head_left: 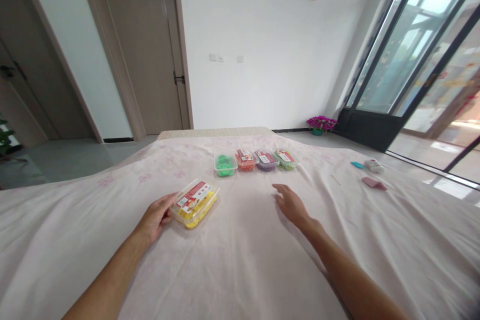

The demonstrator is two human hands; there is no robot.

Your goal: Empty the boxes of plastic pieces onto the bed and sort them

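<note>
My left hand [159, 215] grips the left end of a clear plastic box [197, 202] with yellow pieces inside and a red and white label on its lid. The box is tilted a little toward me over the cloth. My right hand [290, 202] is apart from everything, fingers stretched out over the cloth. Beyond the hands, boxes stand in a row: one with green pieces [225, 165], showing no label, then labelled boxes with orange pieces [245, 160], purple pieces [266, 160] and yellow-green pieces [286, 159].
A pale pink floral cloth [240, 260] covers the wide surface, with folds at the right. On its right side lie a pink folded piece [374, 183], a blue item [357, 165] and a small white packet [373, 165]. Purple flowers [321, 123] stand on the floor beyond.
</note>
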